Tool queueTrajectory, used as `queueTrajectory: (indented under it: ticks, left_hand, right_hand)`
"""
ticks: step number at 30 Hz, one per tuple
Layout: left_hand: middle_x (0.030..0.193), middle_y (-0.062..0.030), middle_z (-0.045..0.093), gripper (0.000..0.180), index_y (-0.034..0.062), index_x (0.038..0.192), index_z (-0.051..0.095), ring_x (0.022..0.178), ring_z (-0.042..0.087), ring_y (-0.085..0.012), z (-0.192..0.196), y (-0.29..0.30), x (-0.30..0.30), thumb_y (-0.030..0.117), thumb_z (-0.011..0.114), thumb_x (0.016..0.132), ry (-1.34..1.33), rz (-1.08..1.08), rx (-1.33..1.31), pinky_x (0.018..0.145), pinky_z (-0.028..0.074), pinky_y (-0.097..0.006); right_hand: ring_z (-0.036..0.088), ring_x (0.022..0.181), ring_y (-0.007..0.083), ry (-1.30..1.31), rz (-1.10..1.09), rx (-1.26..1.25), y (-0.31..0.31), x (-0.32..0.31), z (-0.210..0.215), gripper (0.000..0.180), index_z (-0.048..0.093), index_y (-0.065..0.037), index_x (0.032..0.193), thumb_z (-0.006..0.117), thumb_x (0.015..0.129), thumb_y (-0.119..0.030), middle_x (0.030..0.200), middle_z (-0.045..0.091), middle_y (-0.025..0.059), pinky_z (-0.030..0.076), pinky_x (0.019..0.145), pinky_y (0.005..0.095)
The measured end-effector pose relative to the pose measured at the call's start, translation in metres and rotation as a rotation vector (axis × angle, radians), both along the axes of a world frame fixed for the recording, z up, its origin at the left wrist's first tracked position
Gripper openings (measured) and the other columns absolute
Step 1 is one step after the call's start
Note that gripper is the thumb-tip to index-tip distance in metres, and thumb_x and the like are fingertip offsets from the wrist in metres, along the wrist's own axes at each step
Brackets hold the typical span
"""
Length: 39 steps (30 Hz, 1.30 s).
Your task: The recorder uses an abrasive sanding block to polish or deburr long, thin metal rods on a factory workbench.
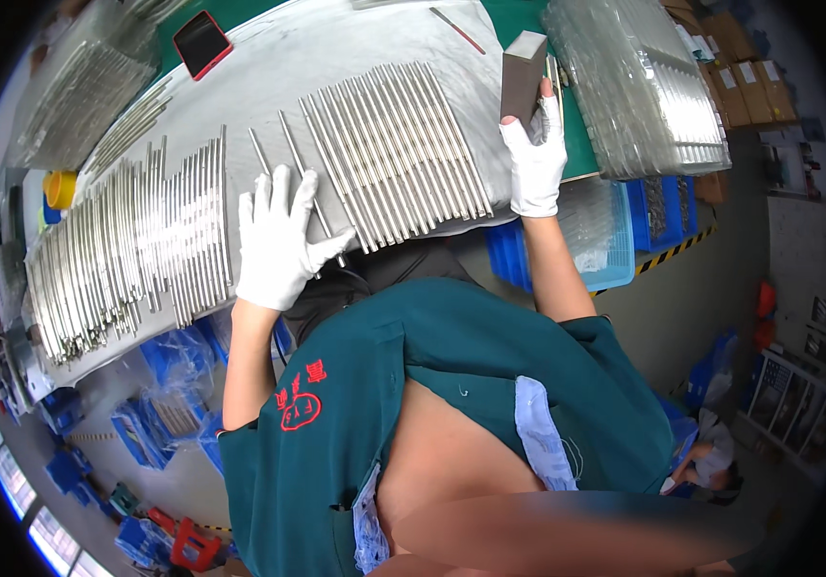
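My left hand [283,240], in a white glove with spread fingers, lies over a pair of loose metal rods [295,144] near the front edge of the table. To its right a neat row of shiny rods [399,154] lies side by side. A larger, uneven batch of rods [134,245] spreads out on its left. At the table's right side my right hand [536,168], in a white glove with bare fingertips, grips a dark grey-brown rectangular block [522,82] with a lighter end face. The palm side of the left hand is hidden.
A red-edged phone [202,45] and a thin pen-like tool [457,30] lie toward the back. Plastic-wrapped stacks stand at far left [86,87] and right [639,87]. Blue bins [663,212] sit below the right edge. A yellow tape roll [60,189] is at left.
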<state>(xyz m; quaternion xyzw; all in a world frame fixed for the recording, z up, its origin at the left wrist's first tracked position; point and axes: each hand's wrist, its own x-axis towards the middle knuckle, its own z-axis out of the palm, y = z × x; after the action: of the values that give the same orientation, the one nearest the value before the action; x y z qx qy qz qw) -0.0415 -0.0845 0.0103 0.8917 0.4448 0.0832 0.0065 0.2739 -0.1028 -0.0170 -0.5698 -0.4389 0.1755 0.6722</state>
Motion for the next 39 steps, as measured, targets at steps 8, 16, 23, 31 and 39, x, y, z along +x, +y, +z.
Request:
queueTrajectory:
  ticks: [8,16,23,31,39]
  left_hand:
    - [0.134,-0.0279,0.048,0.086,0.008,0.137,0.051,0.121,0.044,-0.0487,0.001,0.0,0.048,0.063,0.067,0.073,-0.213,-0.29,-0.049,0.105,0.029,-0.059]
    - [0.143,-0.025,0.043,0.088,0.0122,0.142,0.047,0.131,0.041,-0.0456,0.002,0.005,0.087,0.072,0.056,0.078,-0.175,-0.484,-0.137,0.111,0.024,-0.057]
    - [0.142,-0.0256,0.044,0.09,0.0135,0.142,0.047,0.132,0.041,-0.0436,0.004,0.014,0.099,0.076,0.051,0.077,-0.088,-0.429,-0.09,0.112,0.023,-0.057]
    - [0.145,-0.0249,0.041,0.091,0.0156,0.142,0.047,0.135,0.039,-0.0433,-0.002,0.022,0.136,0.079,0.049,0.077,-0.071,-0.491,-0.1,0.112,0.023,-0.058]
    - [0.145,-0.0239,0.042,0.088,0.0176,0.141,0.048,0.136,0.039,-0.0415,0.0,0.024,0.147,0.078,0.049,0.077,-0.084,-0.502,-0.091,0.111,0.024,-0.059]
  right_hand:
    - [0.056,0.117,0.0214,-0.005,-0.003,-0.019,0.002,-0.001,0.001,0.073,0.042,-0.003,0.145,0.076,0.08,-0.004,0.136,0.054,0.0152,0.046,0.098,0.0324]
    - [0.056,0.117,0.0219,-0.015,-0.029,-0.044,-0.001,0.002,-0.002,0.071,0.042,-0.004,0.145,0.074,0.082,-0.008,0.137,0.054,0.0121,0.046,0.098,0.0336]
    - [0.052,0.122,0.0226,0.029,-0.028,-0.021,-0.004,0.001,-0.002,0.073,0.039,-0.005,0.147,0.073,0.083,-0.005,0.141,0.049,0.0127,0.042,0.102,0.0334]
    - [0.049,0.126,0.0234,0.123,-0.027,0.009,-0.005,0.0,0.0,0.074,0.034,-0.005,0.149,0.071,0.085,-0.005,0.145,0.044,0.0137,0.039,0.105,0.0336]
    - [0.047,0.129,0.0248,0.146,0.038,0.042,-0.006,0.004,-0.003,0.073,0.031,-0.005,0.151,0.068,0.088,-0.003,0.148,0.039,0.0141,0.038,0.107,0.0347]
